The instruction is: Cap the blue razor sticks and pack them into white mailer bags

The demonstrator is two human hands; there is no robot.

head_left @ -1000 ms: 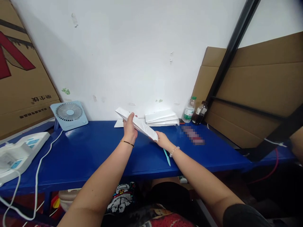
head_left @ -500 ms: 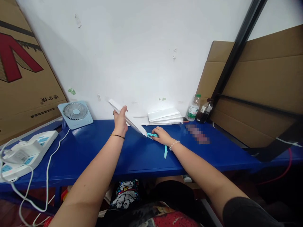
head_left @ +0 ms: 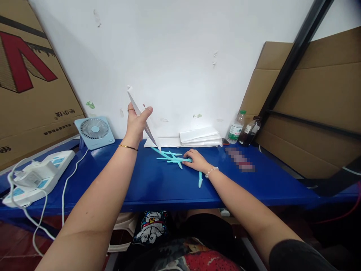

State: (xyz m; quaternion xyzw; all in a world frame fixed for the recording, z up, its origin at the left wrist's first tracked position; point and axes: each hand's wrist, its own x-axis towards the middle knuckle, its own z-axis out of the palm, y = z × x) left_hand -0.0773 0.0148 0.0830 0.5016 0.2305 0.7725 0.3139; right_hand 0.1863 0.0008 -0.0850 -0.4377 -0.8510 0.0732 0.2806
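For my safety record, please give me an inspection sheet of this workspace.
Surface: blue table, glossy.
Job's things: white packet tilted, lower end over teal sticks lying on the table; single stick by the right wrist.
Clutter: stack of packets, fan, clear bottle, dark bottle by the wall.
Hands: left hand grips the packet; right hand rests on the sticks.
Cables: white cable hangs over the front edge; power strip at left.
Surroundings: white wall, cardboard, black frame.

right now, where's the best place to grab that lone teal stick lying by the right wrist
Probably its near end, pinched from above across the narrow width. The lone teal stick lies flat on the blue table, pointing toward the front edge, apart from the pile, with the right hand crowding its far end.
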